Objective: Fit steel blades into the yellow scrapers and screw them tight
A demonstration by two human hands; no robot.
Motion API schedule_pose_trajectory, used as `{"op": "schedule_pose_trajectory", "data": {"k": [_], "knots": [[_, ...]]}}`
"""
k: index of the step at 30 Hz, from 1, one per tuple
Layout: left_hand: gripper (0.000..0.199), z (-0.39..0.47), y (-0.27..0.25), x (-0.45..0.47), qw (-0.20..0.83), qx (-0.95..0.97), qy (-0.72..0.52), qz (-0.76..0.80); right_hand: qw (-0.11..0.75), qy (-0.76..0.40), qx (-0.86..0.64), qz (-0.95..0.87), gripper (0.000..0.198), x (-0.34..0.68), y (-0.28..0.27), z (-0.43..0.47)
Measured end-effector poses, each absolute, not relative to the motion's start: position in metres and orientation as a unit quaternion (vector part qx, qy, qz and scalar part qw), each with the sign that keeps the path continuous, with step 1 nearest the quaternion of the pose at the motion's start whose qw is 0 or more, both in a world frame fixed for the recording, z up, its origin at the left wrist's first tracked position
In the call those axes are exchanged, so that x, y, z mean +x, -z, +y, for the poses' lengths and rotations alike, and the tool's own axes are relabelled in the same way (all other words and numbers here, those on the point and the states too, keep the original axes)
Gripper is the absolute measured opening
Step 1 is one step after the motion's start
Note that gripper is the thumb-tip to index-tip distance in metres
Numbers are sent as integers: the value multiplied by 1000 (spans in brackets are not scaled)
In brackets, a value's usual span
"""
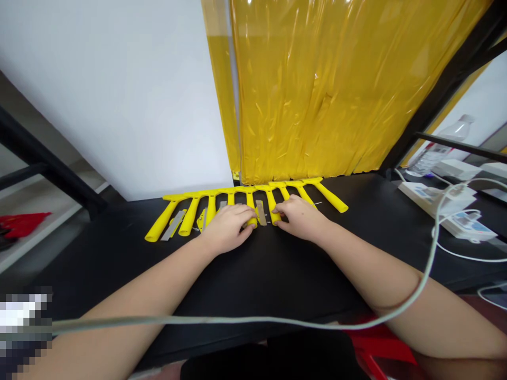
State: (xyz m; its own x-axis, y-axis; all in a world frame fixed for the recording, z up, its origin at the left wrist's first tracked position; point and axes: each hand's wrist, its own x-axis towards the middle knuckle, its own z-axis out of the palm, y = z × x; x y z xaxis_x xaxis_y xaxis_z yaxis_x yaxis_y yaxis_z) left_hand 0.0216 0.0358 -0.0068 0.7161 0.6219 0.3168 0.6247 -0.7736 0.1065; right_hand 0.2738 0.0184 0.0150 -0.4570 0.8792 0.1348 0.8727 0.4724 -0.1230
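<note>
Yellow T-shaped scraper handles (pixel 160 221) lie side by side in a row, their wide heads toward the back and round grips toward me. My left hand (pixel 227 227) has its thumb and fingers closed on the grip end of a middle handle (pixel 250 200). My right hand (pixel 299 216) pinches the grip end of the neighbouring handle (pixel 271 203) from the right. Between the hands lies a flat metal blade with a yellow edge (pixel 260 212), with small screws beside it. Another blade (pixel 173 226) rests between handles at the left. My hands hide parts of several handles.
The handles lie on a black table (pixel 245 285) before a white panel (pixel 119 105) and a yellow plastic curtain (pixel 317 105). A pale cable (pixel 277 320) hangs across in front of my arms. White devices (pixel 447 206) and a plastic bottle (pixel 439 148) stand at the right.
</note>
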Motion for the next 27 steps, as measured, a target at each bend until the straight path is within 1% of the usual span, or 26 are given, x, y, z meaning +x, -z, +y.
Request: {"op": "schedule_pose_trajectory", "data": {"k": [4, 6, 8, 10, 12, 16, 18, 20, 22, 24, 26, 27], "knots": [[20, 35, 8, 22, 8, -925, 170, -340, 95, -30, -512, -853, 28, 276, -15, 18], [20, 34, 8, 22, 12, -922, 173, -345, 121, -44, -509, -851, 31, 280, -17, 17], [21, 33, 8, 22, 15, -922, 172, -348, 157, -69, -499, -849, 29, 286, -22, 16], [21, 33, 8, 22, 19, -922, 167, -349, 174, -103, -478, -855, 27, 293, -30, 14], [22, 33, 7, 22, 24, -922, 162, -350, 153, -145, -444, -871, 32, 299, -38, 9], [22, 33, 7, 21, 25, -921, 160, -355, 46, -220, -396, -890, 34, 301, -43, -7], [21, 33, 7, 21, 19, -920, 161, -356, 12, -225, -400, -889, 35, 296, -38, -17], [21, 33, 7, 20, 13, -921, 161, -355, 6, -205, -407, -890, 37, 291, -32, -27], [20, 33, 6, 20, 11, -921, 163, -353, 19, -173, -406, -897, 39, 288, -29, -38], [20, 33, 6, 20, 12, -921, 164, -353, 52, -145, -393, -907, 38, 290, -34, -54], [20, 32, 5, 20, 12, -920, 164, -355, 110, -134, -360, -917, 29, 296, -45, -75], [20, 32, 5, 20, 10, -921, 163, -354, 154, -136, -333, -920, 23, 300, -50, -86]]}}
